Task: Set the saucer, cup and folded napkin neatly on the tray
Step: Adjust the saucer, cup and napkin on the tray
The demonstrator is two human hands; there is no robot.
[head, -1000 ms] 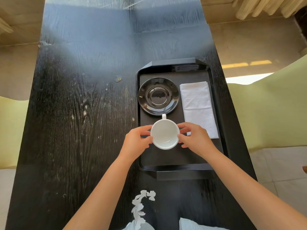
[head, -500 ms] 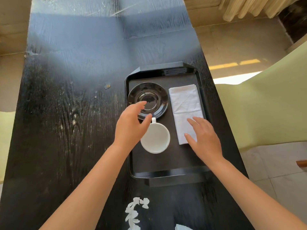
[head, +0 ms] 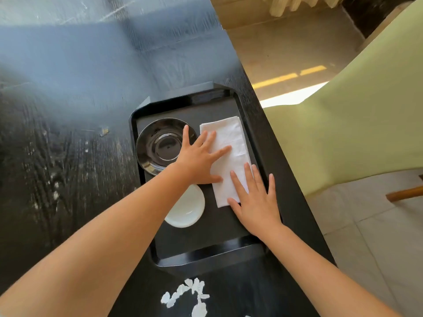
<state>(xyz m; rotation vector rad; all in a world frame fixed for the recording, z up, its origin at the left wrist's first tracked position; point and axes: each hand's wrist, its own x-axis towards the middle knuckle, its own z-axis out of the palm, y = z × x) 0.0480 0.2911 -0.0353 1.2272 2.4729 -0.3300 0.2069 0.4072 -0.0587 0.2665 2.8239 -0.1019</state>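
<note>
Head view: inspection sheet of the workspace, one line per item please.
Surface: black wood-grain table, scuffed, pale specks.
Tray: black tray near the table's right edge.
Saucer: black saucer in the tray's far left, empty.
Cup: white cup on the tray floor nearer than the saucer, not on it, partly under the left forearm.
Napkin: white folded napkin on the tray's right side, slightly askew.
Clutter: nothing seen.
Grippers: left hand and right hand flat, fingers spread, on the napkin.
Cables: nothing seen.
Surroundings: pale green chair, tiled floor.
</note>
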